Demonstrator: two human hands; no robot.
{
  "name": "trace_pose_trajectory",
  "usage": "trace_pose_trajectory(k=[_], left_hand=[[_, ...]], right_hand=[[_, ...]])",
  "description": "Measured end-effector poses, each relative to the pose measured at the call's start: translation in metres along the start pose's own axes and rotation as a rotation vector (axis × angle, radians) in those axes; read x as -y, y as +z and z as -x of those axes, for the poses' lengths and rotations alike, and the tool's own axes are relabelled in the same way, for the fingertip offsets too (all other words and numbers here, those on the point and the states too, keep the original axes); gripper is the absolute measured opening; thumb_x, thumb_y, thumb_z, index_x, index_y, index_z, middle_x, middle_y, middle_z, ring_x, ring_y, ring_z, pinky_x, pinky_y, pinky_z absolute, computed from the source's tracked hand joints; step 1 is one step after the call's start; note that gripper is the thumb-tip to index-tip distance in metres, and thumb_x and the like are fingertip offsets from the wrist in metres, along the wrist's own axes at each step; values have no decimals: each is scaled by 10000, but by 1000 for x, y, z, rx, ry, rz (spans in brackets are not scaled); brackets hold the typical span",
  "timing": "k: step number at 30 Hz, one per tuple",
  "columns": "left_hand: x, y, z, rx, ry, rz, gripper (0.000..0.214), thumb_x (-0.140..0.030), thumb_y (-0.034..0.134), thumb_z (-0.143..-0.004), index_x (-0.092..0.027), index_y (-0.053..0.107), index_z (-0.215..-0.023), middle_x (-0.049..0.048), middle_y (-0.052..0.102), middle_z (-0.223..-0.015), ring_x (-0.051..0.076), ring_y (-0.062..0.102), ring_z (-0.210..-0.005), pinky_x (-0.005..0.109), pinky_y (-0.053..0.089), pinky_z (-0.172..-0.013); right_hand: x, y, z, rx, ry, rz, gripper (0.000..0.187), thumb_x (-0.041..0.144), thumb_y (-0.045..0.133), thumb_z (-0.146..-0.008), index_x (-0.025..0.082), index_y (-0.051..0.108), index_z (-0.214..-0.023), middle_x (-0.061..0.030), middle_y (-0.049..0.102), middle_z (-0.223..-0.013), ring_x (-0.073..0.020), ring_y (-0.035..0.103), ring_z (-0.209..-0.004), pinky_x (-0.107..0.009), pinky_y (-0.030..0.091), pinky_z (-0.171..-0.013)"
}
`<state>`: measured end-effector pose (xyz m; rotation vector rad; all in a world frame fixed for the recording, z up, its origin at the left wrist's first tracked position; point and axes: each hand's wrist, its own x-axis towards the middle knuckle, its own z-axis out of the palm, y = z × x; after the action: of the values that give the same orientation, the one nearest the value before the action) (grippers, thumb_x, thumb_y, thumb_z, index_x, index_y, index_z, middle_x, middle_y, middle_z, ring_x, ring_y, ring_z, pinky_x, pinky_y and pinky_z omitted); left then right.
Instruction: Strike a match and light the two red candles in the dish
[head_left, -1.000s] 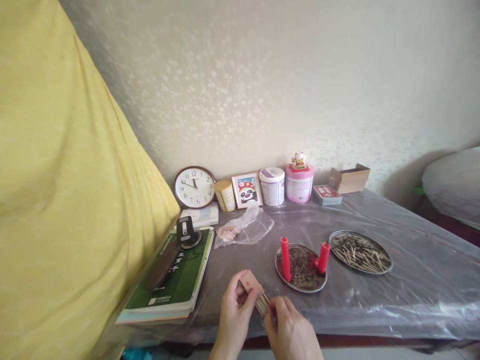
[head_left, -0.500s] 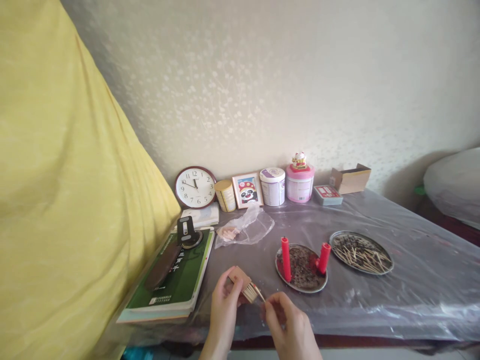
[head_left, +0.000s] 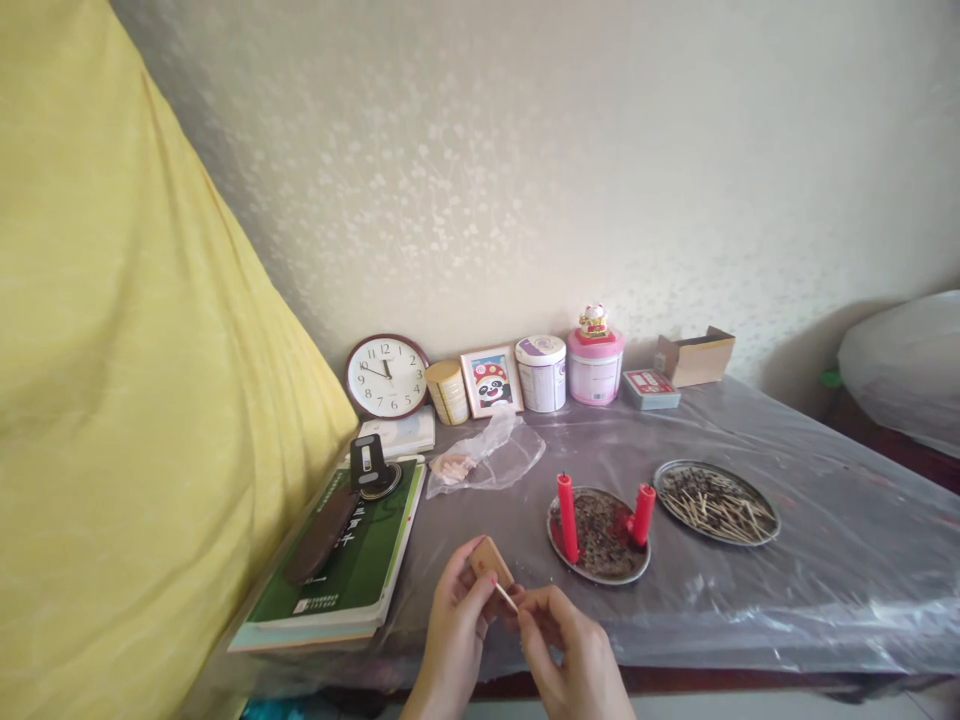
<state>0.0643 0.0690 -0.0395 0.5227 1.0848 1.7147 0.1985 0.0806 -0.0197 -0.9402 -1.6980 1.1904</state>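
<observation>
Book (head_left: 352, 560) lies at the left edge of the tabletop (head_left: 825, 590), clock (head_left: 387, 375) behind it at the wall, tins (head_left: 542, 372) lined up rightward. Centre: plate (head_left: 556, 547) carrying two candles (head_left: 568, 503), second plate (head_left: 775, 515) right of it. Up front, matchbox (head_left: 491, 560) in the left hand (head_left: 454, 625), match (head_left: 506, 597) in the right hand (head_left: 577, 655).

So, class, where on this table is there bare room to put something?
Right of the matchstick plate to the table edge; also between candle plate and tins. Crowded: book and bag at left; left hand with matchbox, right hand with match, in front.
</observation>
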Motion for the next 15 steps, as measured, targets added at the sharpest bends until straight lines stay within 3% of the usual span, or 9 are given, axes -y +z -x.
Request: trace_pose_trajectory(k=[6, 12, 15], left_hand=[[-2, 1, 0, 1, 9, -13, 482, -194, 727, -726, -192, 528, -1165, 38, 700, -794, 136, 609, -591, 257, 447, -551], [4, -3, -7, 2, 118, -292, 209, -275, 736, -706, -166, 621, -841, -1, 652, -675, 106, 491, -485, 231, 341, -444], [-2, -5, -7, -2, 160, -369, 171, -277, 733, -715, -166, 650, -817, 13, 675, -704, 142, 564, -584, 247, 404, -537]], right_hand=[[-8, -5, -5, -135, 66, 49, 150, 308, 574, -829, 195, 598, -734, -47, 667, -699, -181, 626, -632, -239, 477, -636], [-16, -5, -6, -163, 129, -92, 171, 359, 590, -815, 192, 570, -785, -32, 636, -682, -176, 604, -611, -245, 477, -596], [-16, -7, -5, -163, 86, -139, 178, 378, 533, -862, 201, 558, -861, -4, 604, -672, -155, 574, -579, -230, 468, -559]])
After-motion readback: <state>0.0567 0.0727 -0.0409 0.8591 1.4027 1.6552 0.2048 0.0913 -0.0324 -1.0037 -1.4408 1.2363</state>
